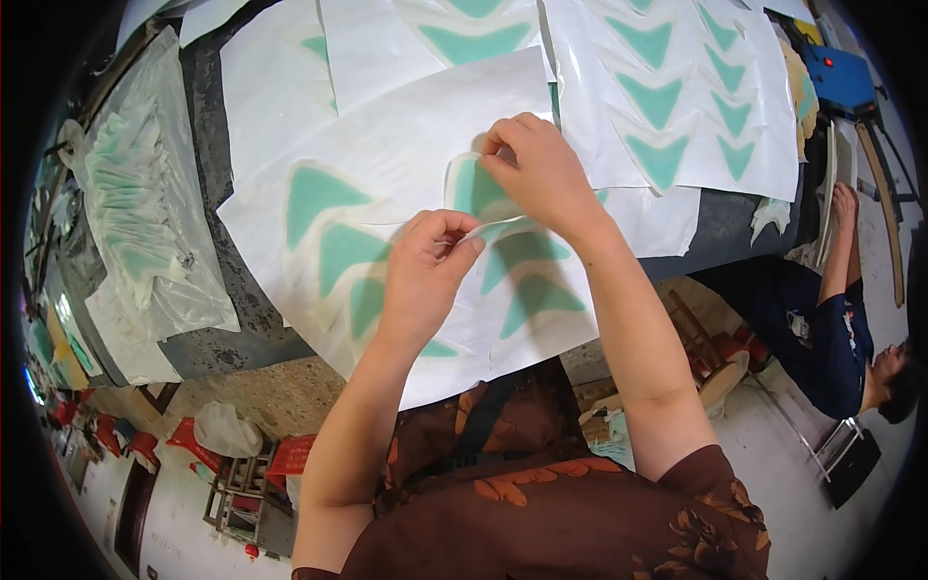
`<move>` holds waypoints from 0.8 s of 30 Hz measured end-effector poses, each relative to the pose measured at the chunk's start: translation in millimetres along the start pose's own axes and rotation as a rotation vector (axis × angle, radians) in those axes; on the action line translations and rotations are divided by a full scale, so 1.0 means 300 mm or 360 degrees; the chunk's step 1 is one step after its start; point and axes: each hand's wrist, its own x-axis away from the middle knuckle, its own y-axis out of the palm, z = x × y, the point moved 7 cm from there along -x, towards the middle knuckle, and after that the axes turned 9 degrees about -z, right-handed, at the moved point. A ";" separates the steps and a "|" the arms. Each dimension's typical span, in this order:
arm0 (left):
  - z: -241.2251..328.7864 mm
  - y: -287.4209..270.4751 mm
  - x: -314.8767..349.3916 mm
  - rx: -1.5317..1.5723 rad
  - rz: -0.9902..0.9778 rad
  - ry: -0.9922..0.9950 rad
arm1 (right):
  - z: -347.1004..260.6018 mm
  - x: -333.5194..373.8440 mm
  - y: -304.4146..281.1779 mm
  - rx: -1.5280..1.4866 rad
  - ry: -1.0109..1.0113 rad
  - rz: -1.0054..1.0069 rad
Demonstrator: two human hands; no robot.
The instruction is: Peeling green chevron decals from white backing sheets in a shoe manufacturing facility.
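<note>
Green, pale-edged chevron piece (471,190) sits over the middle of the white sheet (411,130). Left hand (425,269) pinches its near edge; right hand (543,174) is narrowed at its far side, grip undeterminable. Clear plastic bag (198,227) lies left of the sheet.

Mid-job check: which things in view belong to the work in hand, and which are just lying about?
In the work: left hand, right hand, white sheet under them, green curved pieces, probably the clear bag of similar pieces.

Apparently just lying about: white plastic bag, blue device.
</note>
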 end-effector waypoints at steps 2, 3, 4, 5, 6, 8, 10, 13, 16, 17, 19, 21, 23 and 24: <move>0.016 -0.007 0.001 -0.0110 0.0031 0.0129 | 0.008 -0.005 -0.004 -0.0331 0.0001 -0.0208; 0.020 -0.006 0.003 -0.0113 0.0033 0.0128 | 0.004 -0.003 -0.023 -0.0334 0.0000 -0.0209; 0.052 -0.010 0.008 -0.0256 0.0105 0.0242 | 0.013 0.005 -0.018 -0.0682 0.0121 -0.0383; 0.088 -0.012 0.016 -0.0400 0.0178 0.0356 | 0.015 0.017 -0.008 -0.1030 0.0242 -0.0556; 0.107 -0.006 0.015 -0.0400 0.0174 0.0358 | 0.009 0.023 -0.030 -0.1029 0.0244 -0.0552; 0.131 0.000 0.007 -0.0134 0.0210 0.0255 | -0.003 0.041 -0.046 -0.1160 0.0269 -0.0710; 0.147 0.006 0.004 -0.0090 0.0222 0.0242 | 0.001 0.053 -0.062 -0.1216 0.0279 -0.0721; 0.170 0.009 0.004 -0.0044 0.0218 0.0231 | -0.005 0.067 -0.086 -0.1271 0.0272 -0.0747; 0.185 -0.001 -0.009 -0.0085 0.0190 0.0225 | -0.006 0.077 -0.096 -0.1318 0.0247 -0.0803; 0.187 -0.009 -0.016 -0.0125 0.0185 0.0215 | -0.009 0.079 -0.092 -0.1365 0.0238 -0.0851; 0.183 -0.018 -0.021 -0.0147 0.0178 0.0199 | -0.003 0.073 -0.101 -0.1341 0.0221 -0.0822; 0.180 -0.022 -0.024 -0.0165 0.0170 0.0180 | -0.003 0.072 -0.105 -0.1315 0.0211 -0.0795; 0.169 -0.018 -0.030 0.0066 0.0107 0.0121 | -0.016 0.064 -0.111 -0.1365 0.0182 -0.0735; 0.171 -0.023 -0.032 0.0065 0.0109 0.0121 | -0.018 0.063 -0.113 -0.1365 0.0181 -0.0737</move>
